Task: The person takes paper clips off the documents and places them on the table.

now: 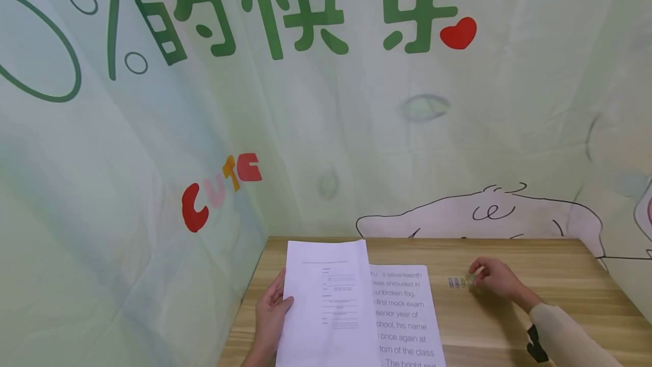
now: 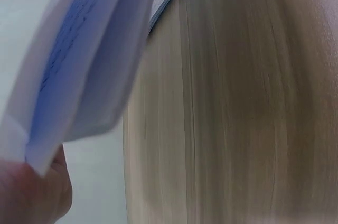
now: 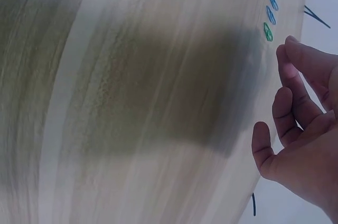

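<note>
My left hand point(image 1: 270, 316) grips several sheets of paper point(image 1: 326, 276) by their left edge, thumb in front. In the left wrist view the sheets point(image 2: 84, 76) bend above the thumb point(image 2: 37, 192). A printed page with large text point(image 1: 402, 310) lies partly behind them on the table. My right hand point(image 1: 496, 279) hovers at a short row of paper clips point(image 1: 457, 282). In the right wrist view the row shows as two blue paper clips point(image 3: 271, 15) and a green paper clip point(image 3: 268, 32). Thumb and index tips come together beside the green one; I cannot tell whether they pinch something.
The wooden table point(image 1: 484, 333) ends at a pale printed curtain point(image 1: 326, 129) behind and on the left. The right arm's pale sleeve point(image 1: 567, 333) crosses the table's right side, with a black wrist strap point(image 1: 536, 345) below it.
</note>
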`<state>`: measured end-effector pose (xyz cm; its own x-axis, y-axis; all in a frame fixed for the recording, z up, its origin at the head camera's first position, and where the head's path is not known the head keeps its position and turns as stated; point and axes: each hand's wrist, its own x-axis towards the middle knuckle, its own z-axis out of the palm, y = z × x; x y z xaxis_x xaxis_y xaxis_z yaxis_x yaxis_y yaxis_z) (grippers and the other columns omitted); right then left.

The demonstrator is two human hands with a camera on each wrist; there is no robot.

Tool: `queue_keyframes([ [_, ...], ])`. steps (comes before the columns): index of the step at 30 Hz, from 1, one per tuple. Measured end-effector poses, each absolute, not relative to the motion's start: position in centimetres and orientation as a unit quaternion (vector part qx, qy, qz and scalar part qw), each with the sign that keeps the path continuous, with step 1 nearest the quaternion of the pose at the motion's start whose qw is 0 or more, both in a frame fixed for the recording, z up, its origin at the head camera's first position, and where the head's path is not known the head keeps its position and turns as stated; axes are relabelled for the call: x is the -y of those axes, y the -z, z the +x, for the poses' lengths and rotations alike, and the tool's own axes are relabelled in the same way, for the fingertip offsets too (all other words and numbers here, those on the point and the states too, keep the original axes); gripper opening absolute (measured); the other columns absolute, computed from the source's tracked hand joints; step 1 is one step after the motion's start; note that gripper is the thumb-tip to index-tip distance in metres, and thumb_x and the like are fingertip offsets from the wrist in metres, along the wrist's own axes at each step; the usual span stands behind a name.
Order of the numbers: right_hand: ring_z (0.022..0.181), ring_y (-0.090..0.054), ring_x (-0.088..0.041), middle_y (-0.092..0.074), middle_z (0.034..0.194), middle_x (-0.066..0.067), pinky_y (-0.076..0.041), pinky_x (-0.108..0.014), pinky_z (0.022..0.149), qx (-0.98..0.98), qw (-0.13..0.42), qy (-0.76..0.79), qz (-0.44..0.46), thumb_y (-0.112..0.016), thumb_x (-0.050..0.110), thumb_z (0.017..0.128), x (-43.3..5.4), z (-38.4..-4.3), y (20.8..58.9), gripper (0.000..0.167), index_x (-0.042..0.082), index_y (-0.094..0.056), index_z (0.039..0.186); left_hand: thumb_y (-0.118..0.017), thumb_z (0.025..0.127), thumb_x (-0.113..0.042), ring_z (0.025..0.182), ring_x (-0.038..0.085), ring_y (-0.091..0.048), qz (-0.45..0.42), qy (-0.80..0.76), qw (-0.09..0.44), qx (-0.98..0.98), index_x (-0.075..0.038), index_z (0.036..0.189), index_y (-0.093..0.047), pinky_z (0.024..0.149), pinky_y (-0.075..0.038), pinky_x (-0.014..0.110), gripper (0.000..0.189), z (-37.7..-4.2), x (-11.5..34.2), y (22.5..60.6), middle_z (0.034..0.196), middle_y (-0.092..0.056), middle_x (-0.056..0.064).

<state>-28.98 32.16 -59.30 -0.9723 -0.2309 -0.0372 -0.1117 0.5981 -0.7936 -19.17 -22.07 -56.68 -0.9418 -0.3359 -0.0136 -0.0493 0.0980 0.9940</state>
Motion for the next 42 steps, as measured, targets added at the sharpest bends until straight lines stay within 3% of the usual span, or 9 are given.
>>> queue_keyframes([
  [4, 0.072, -0.063, -0.016, -0.071, 0.080, -0.012, -0.050, -0.026, 0.059, -0.887, 0.068, 0.442, -0.110, -0.074, -0.011, 0.082, -32.1, -28.8, 59.6, 0.020, -0.007, -0.064, 0.099, -0.060, 0.094, 0.012, 0.105, 0.023, -0.072, 0.128, 0.659, 0.110, 0.733, -0.017, 0.155, -0.055, 0.077, -0.062, 0.026, 0.067, -19.2, 22.2, 56.7, 0.135, -0.067, 0.028],
  [9, 0.074, -0.063, -0.019, -0.070, 0.082, -0.017, -0.051, -0.027, 0.061, -0.885, 0.076, 0.448, -0.099, -0.069, -0.013, 0.082, -32.1, -28.8, 59.8, 0.020, -0.006, -0.065, 0.100, -0.061, 0.094, 0.011, 0.106, 0.023, -0.071, 0.139, 0.657, 0.108, 0.733, -0.020, 0.155, -0.055, 0.077, -0.062, 0.026, 0.068, -19.4, 22.4, 56.6, 0.136, -0.066, 0.027],
  [20, 0.081, -0.063, -0.021, -0.070, 0.088, -0.007, -0.052, -0.029, 0.066, -0.900, 0.082, 0.423, -0.068, -0.076, -0.007, 0.085, -31.9, -29.2, 59.3, 0.021, -0.003, -0.066, 0.103, -0.060, 0.097, 0.008, 0.105, 0.023, -0.069, 0.164, 0.643, 0.107, 0.740, -0.022, 0.156, -0.055, 0.075, -0.060, 0.024, 0.066, -19.8, 23.4, 56.6, 0.134, -0.067, 0.024],
  [42, 0.081, -0.063, -0.019, -0.071, 0.089, -0.006, -0.052, -0.030, 0.069, -0.905, 0.096, 0.412, -0.034, -0.078, -0.007, 0.081, -31.2, -29.1, 60.4, 0.024, -0.002, -0.067, 0.101, -0.059, 0.098, 0.008, 0.103, 0.022, -0.069, 0.191, 0.641, 0.093, 0.737, -0.022, 0.158, -0.052, 0.075, -0.059, 0.025, 0.067, -19.8, 26.3, 57.9, 0.141, -0.062, 0.027],
])
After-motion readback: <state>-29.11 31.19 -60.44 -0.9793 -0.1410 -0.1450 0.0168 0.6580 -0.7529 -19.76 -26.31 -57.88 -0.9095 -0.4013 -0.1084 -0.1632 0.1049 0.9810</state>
